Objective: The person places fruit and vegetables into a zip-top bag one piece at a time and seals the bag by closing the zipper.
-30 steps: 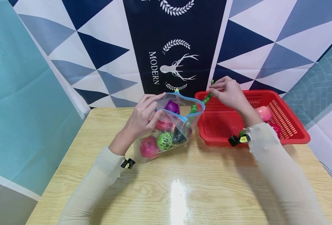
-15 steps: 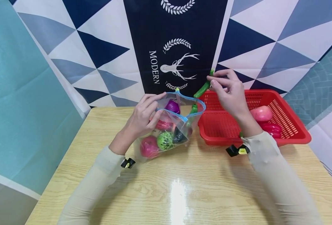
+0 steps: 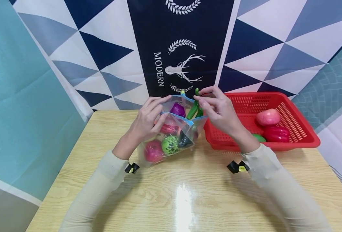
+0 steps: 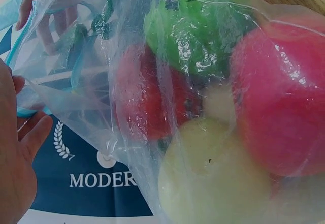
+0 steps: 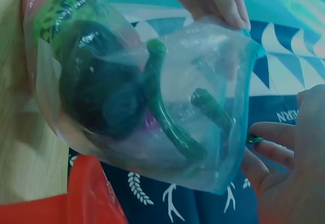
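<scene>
A clear zip bag (image 3: pixel 166 151) with a blue-edged mouth stands on the table, filled with toy fruit and vegetables. My left hand (image 3: pixel 146 120) pinches the left side of its mouth. With thumb and fingertips my right hand (image 3: pixel 221 109) holds a green chili pepper (image 3: pixel 192 110) by its stem end. The pepper's lower end hangs inside the bag mouth, as the right wrist view also shows. Another green chili pepper (image 5: pixel 170 117) lies within the bag. Around it are a purple onion-like piece (image 3: pixel 178 110), a speckled green ball (image 3: pixel 170 145), a pink fruit (image 3: pixel 154 151) and a dark piece (image 5: pixel 99 82).
A red plastic basket (image 3: pixel 304 138) stands right of the bag. It holds a pink fruit (image 3: pixel 268 117), a magenta piece (image 3: pixel 276 133) and a partly hidden green piece (image 3: pixel 258 138). A patterned cloth (image 3: pixel 107 48) hangs behind the wooden table (image 3: pixel 147 199).
My right hand has lifted the chili pepper from over the basket, then moved it left and down into the bag mouth. The left hand stays at the bag's edge.
</scene>
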Demonstrator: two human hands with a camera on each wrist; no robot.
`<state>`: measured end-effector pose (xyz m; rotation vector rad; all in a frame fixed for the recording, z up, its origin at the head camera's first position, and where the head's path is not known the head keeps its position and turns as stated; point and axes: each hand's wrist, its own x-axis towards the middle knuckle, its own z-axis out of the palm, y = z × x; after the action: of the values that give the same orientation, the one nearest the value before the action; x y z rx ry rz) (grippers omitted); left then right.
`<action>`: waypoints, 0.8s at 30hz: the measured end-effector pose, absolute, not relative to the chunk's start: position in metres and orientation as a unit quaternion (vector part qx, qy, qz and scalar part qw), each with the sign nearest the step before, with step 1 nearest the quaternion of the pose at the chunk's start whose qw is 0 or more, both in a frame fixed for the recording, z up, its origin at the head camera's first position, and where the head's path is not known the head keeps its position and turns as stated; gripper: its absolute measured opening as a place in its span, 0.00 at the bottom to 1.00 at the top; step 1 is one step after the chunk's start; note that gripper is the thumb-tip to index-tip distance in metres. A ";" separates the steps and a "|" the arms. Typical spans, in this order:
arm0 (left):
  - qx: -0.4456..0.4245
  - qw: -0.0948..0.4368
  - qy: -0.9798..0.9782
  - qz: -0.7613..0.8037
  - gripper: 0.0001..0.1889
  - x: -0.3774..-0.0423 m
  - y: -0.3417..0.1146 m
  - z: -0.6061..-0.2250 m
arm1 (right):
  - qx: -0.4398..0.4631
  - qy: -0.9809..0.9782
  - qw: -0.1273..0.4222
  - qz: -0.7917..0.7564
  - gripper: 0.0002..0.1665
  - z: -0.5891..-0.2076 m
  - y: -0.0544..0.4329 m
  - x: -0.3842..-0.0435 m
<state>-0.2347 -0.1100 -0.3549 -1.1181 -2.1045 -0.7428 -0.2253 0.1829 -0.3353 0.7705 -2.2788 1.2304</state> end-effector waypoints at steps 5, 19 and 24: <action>-0.424 0.318 -0.799 -0.282 0.17 -0.235 -0.110 -0.354 | 0.305 -0.824 0.204 0.431 0.19 -0.340 0.176 -0.222; -0.427 0.315 -0.799 -0.283 0.17 -0.234 -0.108 -0.355 | 0.305 -0.834 0.193 0.418 0.16 -0.339 0.177 -0.215; -0.428 0.316 -0.798 -0.282 0.17 -0.234 -0.107 -0.355 | 0.294 -0.835 0.194 0.423 0.14 -0.338 0.183 -0.214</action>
<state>-0.2342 -0.1067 -0.3554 -1.1278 -2.1017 -0.7434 -0.2144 0.1832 -0.3376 0.8257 -2.3414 1.1865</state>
